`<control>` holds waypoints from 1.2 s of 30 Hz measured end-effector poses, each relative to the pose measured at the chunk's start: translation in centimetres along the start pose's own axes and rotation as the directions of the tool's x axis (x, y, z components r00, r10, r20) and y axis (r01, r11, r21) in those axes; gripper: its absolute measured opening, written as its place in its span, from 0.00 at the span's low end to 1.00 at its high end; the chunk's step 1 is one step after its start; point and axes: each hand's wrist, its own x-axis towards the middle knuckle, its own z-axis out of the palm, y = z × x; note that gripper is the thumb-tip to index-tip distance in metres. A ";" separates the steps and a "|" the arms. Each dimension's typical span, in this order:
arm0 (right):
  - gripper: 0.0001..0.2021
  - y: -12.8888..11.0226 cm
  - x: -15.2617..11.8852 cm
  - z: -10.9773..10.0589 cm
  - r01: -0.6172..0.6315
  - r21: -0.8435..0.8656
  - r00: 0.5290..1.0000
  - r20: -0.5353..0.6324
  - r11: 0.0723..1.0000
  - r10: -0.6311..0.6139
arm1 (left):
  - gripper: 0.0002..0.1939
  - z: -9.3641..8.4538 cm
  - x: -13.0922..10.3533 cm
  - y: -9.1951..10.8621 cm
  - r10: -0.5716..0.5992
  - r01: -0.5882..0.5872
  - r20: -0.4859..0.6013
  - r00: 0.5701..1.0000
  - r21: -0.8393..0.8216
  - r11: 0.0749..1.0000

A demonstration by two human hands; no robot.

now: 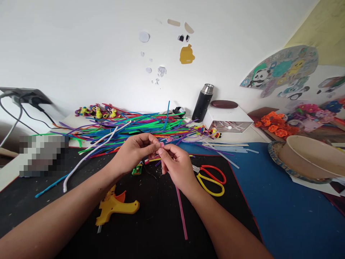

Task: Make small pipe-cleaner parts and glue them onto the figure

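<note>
Both hands meet over the black mat (161,230), fingertips pinched together. A small pink piece sits between them, and a pink pipe cleaner (182,216) hangs from beneath my right hand; whether the two are joined is hidden. My left hand (138,151) is closed with thumb and forefinger on the pink end. My right hand (178,167) pinches the same end from the other side. Close to my right hand lie scissors (212,180) with one red and one yellow handle. A small green figure (137,169) rests beneath my left hand.
A yellow glue gun (118,208) lies on the mat. Behind the hands spreads a heap of colourful pipe cleaners (151,126). A black thermos (202,102) leans near a white box (229,117). To the right are a beige bowl (315,154) and orange flowers (277,124).
</note>
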 end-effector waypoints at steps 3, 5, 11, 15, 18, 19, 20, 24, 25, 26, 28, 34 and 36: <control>0.16 0.1 0.0 0.0 -0.017 0.009 1.000 0.015 1.000 0.017 | 0.24 0.0 0.0 -0.1 -0.005 0.005 -0.004 1.000 -0.002 1.000; 0.17 0.1 0.0 -0.1 -0.032 0.014 0.999 0.035 0.999 0.031 | 0.24 -0.1 0.0 -0.2 -0.008 0.008 -0.007 1.000 0.001 1.000; 0.21 -0.3 0.0 -0.2 -0.074 0.048 0.995 0.069 0.996 0.071 | 0.21 -0.9 0.1 -0.6 -0.009 0.009 0.000 1.000 -0.010 1.000; 0.22 -0.5 0.2 -0.3 -0.066 0.076 0.998 0.023 0.995 0.064 | 0.21 -1.0 0.1 -0.5 -0.012 0.012 0.019 1.000 0.000 1.000; 0.21 -0.4 0.3 -0.4 -0.026 0.071 0.999 -0.017 0.997 0.027 | 0.22 -0.7 0.0 -0.1 -0.031 0.030 0.040 0.999 0.023 0.999; 0.20 -0.4 0.3 -0.4 -0.019 0.065 0.999 -0.024 0.998 0.021 | 0.22 -0.6 -0.1 -0.1 -0.033 0.031 0.042 0.999 0.028 0.999; 0.20 -0.4 0.3 -0.4 -0.015 0.059 0.999 -0.028 0.998 0.017 | 0.22 -0.6 -0.1 0.0 -0.029 0.028 0.042 0.999 0.031 0.999; 0.18 -0.5 0.2 -0.5 0.000 0.027 0.999 -0.041 1.000 0.001 | 0.22 -0.6 -0.1 -0.2 -0.020 0.019 0.045 0.999 0.037 0.999; 0.18 -0.6 0.2 -0.5 0.006 0.023 0.999 -0.047 1.000 -0.004 | 0.22 -0.7 0.0 -0.4 -0.026 0.025 0.057 0.998 0.029 0.999; 0.17 -0.8 0.2 -0.5 0.011 0.020 0.998 -0.054 1.000 -0.010 | 0.22 -0.9 0.1 -0.5 -0.030 0.029 0.070 0.997 0.018 0.999; 0.16 -1.0 0.1 -0.6 0.019 0.011 0.997 -0.070 1.000 -0.018 | 0.22 -1.2 0.3 -0.6 -0.024 0.025 0.084 0.996 -0.007 1.000; 0.15 -1.3 0.2 -0.8 0.034 -0.009 0.994 -0.102 0.999 -0.035 | 0.22 -2.2 0.5 0.2 0.033 -0.035 0.059 0.998 0.041 0.999; 0.15 -1.3 0.2 -0.7 0.036 -0.008 0.995 -0.094 0.999 -0.037 | 0.22 -2.2 0.4 0.6 0.039 -0.044 0.072 0.997 0.073 0.996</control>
